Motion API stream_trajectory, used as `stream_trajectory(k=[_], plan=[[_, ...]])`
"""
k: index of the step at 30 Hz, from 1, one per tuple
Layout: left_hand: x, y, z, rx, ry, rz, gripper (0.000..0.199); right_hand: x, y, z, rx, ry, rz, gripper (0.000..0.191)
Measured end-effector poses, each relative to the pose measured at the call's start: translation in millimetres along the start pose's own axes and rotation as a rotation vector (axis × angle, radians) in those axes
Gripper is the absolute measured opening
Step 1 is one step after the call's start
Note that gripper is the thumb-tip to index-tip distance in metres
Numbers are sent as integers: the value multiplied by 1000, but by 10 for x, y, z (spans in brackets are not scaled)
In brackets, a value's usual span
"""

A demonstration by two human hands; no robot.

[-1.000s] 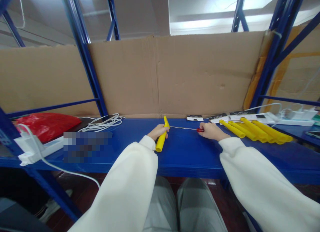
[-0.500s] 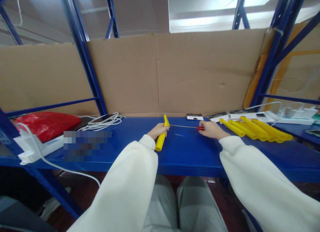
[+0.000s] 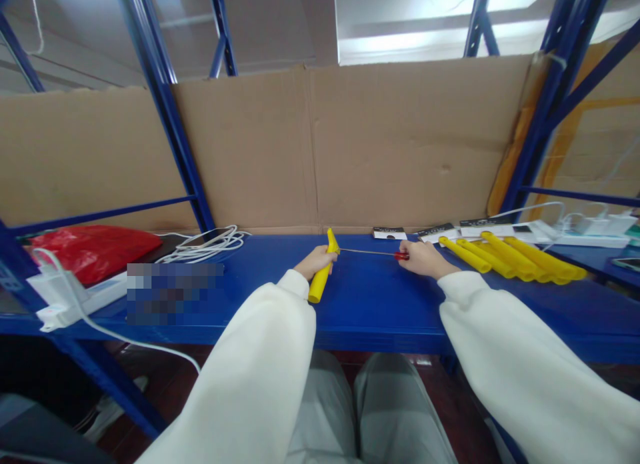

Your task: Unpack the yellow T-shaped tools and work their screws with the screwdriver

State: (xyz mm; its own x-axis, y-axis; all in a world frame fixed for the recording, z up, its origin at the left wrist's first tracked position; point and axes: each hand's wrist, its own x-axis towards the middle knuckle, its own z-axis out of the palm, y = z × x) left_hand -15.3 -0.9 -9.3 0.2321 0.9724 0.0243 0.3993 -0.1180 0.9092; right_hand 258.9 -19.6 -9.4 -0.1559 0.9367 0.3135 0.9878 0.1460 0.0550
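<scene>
My left hand (image 3: 317, 263) is wrapped round a yellow tube (image 3: 318, 287), which tilts with its narrower top end pointing up and away above the blue tabletop (image 3: 373, 304). My right hand (image 3: 421, 259) is closed on the red handle of a screwdriver (image 3: 370, 252). Its long thin metal shaft runs left, nearly level, to the side of the yellow tube just above my left fingers. Whether the tip sits in the tube or only touches it, I cannot tell. Right of my right hand, several more yellow tubes (image 3: 515, 257) lie side by side.
Black-and-white packages (image 3: 389, 233) lie along the back edge by a cardboard wall (image 3: 400, 144). On the left are a red plastic bag (image 3: 100, 247), coiled white cables (image 3: 213, 244) and a power strip (image 3: 107, 287). Another power strip (image 3: 590, 241) stands far right. Blue rack posts flank the table.
Both hands keep almost the same places and grips. The lower end of the yellow tube has shifted very slightly left. At lower left, a shoe on the floor shows more plainly.
</scene>
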Motion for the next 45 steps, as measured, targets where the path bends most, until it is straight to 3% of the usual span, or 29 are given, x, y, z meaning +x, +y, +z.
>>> stream_trajectory(k=[9, 16, 25, 33, 45], plan=[[-29, 30, 6, 36, 3, 0, 20, -18, -17, -42, 19, -71, -3, 10], [9, 6, 4, 40, -4, 9, 17, -8, 5, -6, 12, 3, -12, 10], [3, 22, 6, 39, -8, 5, 16, -19, -22, -22, 20, -49, -5, 11], [-24, 42, 3, 63, -8, -11, 12, -25, -37, -52, -26, -13, 81, 11], [-52, 68, 17, 77, -4, -30, 14, 22, 190, 48, 86, 10, 8, 24]])
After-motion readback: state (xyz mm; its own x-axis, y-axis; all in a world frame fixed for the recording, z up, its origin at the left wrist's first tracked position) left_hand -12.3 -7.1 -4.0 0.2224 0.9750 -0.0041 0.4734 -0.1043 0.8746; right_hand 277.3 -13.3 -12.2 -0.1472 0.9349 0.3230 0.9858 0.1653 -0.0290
